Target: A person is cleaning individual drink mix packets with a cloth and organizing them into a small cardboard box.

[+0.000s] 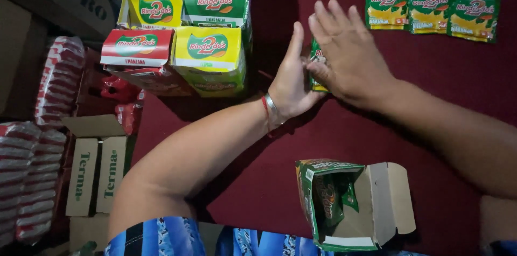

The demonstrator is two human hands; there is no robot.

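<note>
1. Dark red cloth covers the surface [420, 127], and both hands meet on it over a small stack of green sachets [316, 65].
2. The left hand [291, 81] stands on its edge with fingers straight and pressed together, its flat palm against the left side of the stack.
3. The right hand [347, 54] lies flat on top of the stack with fingers slightly spread; its grip presses down rather than pinches, and most of the sachets are hidden under it.
4. Right of the right hand and beyond it, three green and orange sachets [431, 4] lie in a row, overlapping at their edges.
5. Left of the left hand, four closed cartons [183, 40] in yellow, green and red sit clustered together.
6. Nearer the person than both hands, an opened green carton [328, 202] lies on its side with flaps spread, a few sachets visible inside.
</note>
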